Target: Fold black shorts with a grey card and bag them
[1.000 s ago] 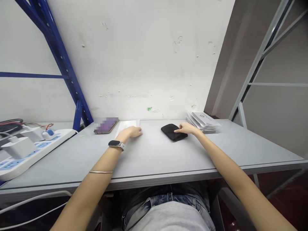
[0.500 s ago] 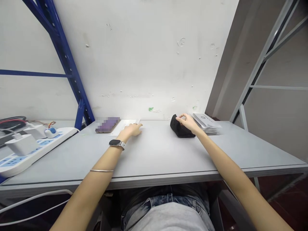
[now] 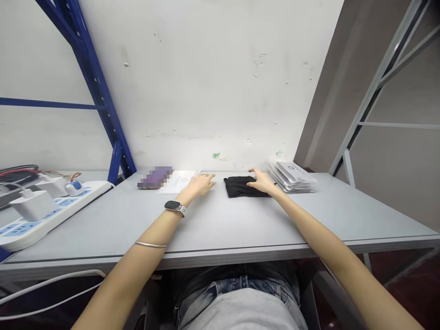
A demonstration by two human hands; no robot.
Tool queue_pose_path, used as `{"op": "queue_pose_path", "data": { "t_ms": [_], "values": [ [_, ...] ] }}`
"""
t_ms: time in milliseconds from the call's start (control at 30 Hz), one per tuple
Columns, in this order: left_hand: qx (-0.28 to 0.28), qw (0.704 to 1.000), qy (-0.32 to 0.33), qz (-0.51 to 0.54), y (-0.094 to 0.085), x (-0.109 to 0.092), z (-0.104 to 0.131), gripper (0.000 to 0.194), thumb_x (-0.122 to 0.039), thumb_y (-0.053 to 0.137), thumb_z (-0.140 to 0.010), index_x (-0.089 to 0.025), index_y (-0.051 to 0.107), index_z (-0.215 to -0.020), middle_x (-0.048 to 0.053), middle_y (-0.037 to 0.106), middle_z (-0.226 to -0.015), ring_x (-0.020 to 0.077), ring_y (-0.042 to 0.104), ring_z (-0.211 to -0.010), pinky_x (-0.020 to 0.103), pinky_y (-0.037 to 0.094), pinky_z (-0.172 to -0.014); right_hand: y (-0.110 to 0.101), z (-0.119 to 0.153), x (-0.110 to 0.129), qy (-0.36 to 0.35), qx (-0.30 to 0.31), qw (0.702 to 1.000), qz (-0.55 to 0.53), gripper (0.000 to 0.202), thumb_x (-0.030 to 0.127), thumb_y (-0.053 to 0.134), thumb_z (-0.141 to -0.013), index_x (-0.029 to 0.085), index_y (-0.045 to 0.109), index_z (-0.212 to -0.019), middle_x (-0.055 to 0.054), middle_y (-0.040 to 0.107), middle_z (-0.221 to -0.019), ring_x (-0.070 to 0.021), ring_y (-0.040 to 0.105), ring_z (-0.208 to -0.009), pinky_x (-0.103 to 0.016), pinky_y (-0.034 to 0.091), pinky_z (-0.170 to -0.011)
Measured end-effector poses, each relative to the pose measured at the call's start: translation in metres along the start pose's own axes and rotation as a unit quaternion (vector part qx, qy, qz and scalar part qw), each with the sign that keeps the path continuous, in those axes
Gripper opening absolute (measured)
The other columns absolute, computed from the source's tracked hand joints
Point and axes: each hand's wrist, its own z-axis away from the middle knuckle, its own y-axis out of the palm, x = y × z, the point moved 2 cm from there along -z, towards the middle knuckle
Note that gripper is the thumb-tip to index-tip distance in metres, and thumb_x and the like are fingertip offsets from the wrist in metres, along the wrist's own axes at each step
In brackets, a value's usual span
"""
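On the far part of the surface (image 3: 220, 220), right of centre, the black cloth (image 3: 237, 187) now lies low and wide, where half a second ago it stood folded up under the right hand (image 3: 264, 182); this suggests the handling has gone from lifting it to laying it flat. The right hand reaches in from the near right, its thumb and forefinger spread over the cloth's right part rather than pinched together, just left of the paper stack (image 3: 292, 178). The left hand (image 3: 199, 185) has shifted rightward, away from the phone (image 3: 156, 178), and stretches forward palm down with fingers apart and nothing visibly gripped, between the white sheet (image 3: 177, 181) and the cloth.
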Motion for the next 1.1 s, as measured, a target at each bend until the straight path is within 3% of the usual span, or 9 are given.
{"op": "queue_pose_path", "data": {
  "t_ms": [100,267,333,400,500,600,767,933,1100],
  "values": [
    [-0.044,0.997,-0.006,0.062,-0.005,-0.002,-0.002,0.05,-0.041,0.027,-0.101,-0.02,0.041,-0.145,0.015,0.051,-0.144,0.0339,0.042,-0.134,0.053,0.033,-0.107,-0.009,-0.003,0.018,-0.041,-0.018,0.986,-0.163,0.054,0.03,0.062,-0.08,0.022,0.048,-0.132,-0.006,0.065,-0.098,-0.024,0.06,-0.102,-0.037,0.045,-0.09],
    [-0.166,0.953,-0.033,0.251,-0.017,0.004,-0.005,0.059,-0.051,0.016,-0.101,-0.018,0.047,-0.139,0.011,0.058,-0.137,0.0259,0.052,-0.126,0.037,0.039,-0.104,-0.029,0.001,0.053,-0.208,0.072,0.908,-0.356,0.057,0.044,0.045,-0.094,0.031,0.03,-0.147,-0.004,0.065,-0.121,-0.0189,0.057,-0.117,-0.038,0.043,-0.099],
    [-0.191,0.931,-0.059,0.305,-0.019,0.009,-0.006,0.062,-0.052,0.012,-0.101,-0.018,0.052,-0.133,0.011,0.065,-0.126,0.0244,0.06,-0.114,0.035,0.044,-0.098,-0.028,-0.001,0.047,-0.205,0.073,0.922,-0.32,0.052,0.042,0.042,-0.096,0.03,0.033,-0.145,-0.005,0.064,-0.126,-0.0184,0.055,-0.121,-0.038,0.041,-0.102],
    [-0.191,0.926,-0.073,0.317,-0.017,0.013,-0.008,0.058,-0.05,0.017,-0.1,-0.017,0.058,-0.125,0.01,0.068,-0.117,0.0234,0.065,-0.104,0.035,0.047,-0.093,-0.022,-0.008,0.027,-0.154,0.051,0.961,-0.224,0.049,0.036,0.044,-0.095,0.026,0.038,-0.142,-0.008,0.063,-0.128,-0.0198,0.055,-0.122,-0.039,0.039,-0.104],
    [-0.163,0.954,-0.078,0.238,-0.008,0.021,-0.012,0.04,-0.039,0.042,-0.094,-0.016,0.061,-0.121,0.012,0.067,-0.12,0.0243,0.063,-0.106,0.035,0.047,-0.094,-0.008,-0.022,-0.016,-0.067,0.007,0.998,-0.01,0.05,0.023,0.049,-0.091,0.02,0.044,-0.14,-0.014,0.059,-0.133,-0.0263,0.052,-0.126,-0.044,0.034,-0.108],
    [-0.132,0.977,-0.09,0.139,0.005,0.032,-0.017,0.039,-0.024,0.047,-0.09,-0.016,0.061,-0.125,0.013,0.066,-0.125,0.0244,0.061,-0.112,0.035,0.045,-0.098,0.001,-0.031,-0.049,-0.014,0.003,0.992,0.123,0.051,0.016,0.046,-0.09,0.018,0.045,-0.141,-0.016,0.058,-0.134,-0.0325,0.049,-0.129,-0.052,0.031,-0.108],
    [-0.093,0.987,-0.091,0.093,0.014,0.043,-0.022,0.033,-0.023,0.051,-0.087,-0.019,0.068,-0.115,0.009,0.073,-0.109,0.0247,0.064,-0.109,0.033,0.047,-0.093,0.005,-0.036,-0.069,-0.012,-0.006,0.988,0.151,0.046,0.013,0.05,-0.086,0.02,0.055,-0.131,-0.014,0.061,-0.13,-0.0319,0.049,-0.127,-0.048,0.036,-0.105],
    [-0.076,0.99,-0.112,0.044,0.009,0.043,-0.021,0.023,-0.031,0.061,-0.082,-0.023,0.073,-0.1,0.008,0.074,-0.104,0.0288,0.063,-0.106,0.039,0.044,-0.093,0.003,-0.04,-0.076,-0.013,-0.038,0.992,0.12,0.025,0.014,0.056,-0.082,0.018,0.07,-0.101,-0.014,0.067,-0.111,-0.0305,0.057,-0.113,-0.042,0.043,-0.097],
    [-0.084,0.99,-0.108,0.039,0.012,0.044,-0.021,0.012,-0.024,0.058,-0.082,-0.022,0.07,-0.08,0.007,0.074,-0.099,0.0294,0.063,-0.104,0.044,0.04,-0.096,0.0,-0.043,-0.074,-0.007,-0.066,0.995,0.071,0.022,0.016,0.05,-0.083,0.018,0.066,-0.098,-0.012,0.067,-0.109,-0.0253,0.06,-0.106,-0.037,0.044,-0.094]
  ]
}}
